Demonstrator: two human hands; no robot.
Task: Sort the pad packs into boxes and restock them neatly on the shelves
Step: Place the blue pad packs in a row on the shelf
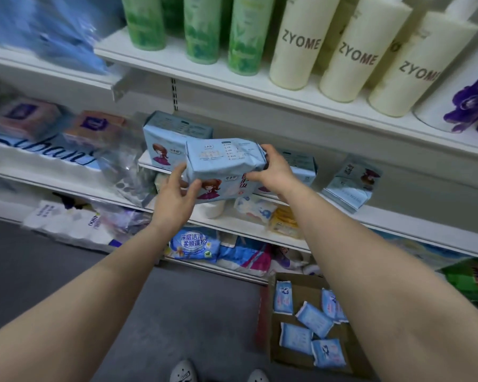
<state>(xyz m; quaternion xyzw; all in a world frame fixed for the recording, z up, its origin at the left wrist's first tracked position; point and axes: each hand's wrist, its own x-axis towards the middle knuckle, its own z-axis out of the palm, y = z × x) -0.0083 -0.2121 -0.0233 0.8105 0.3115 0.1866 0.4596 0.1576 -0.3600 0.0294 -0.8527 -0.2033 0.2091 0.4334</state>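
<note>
Head view shows your left hand [177, 193] and right hand [273, 168] pinching the pack [224, 166] by its ends, just before the shelf [398, 219]; keep each grip firm, level it, seat it beside the standing pack [169, 139].

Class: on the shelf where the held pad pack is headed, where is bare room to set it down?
Bare shelf lies between the flat pack behind the right hand and the leaning pack. Crowded at the left hand, around the standing pack.
</note>
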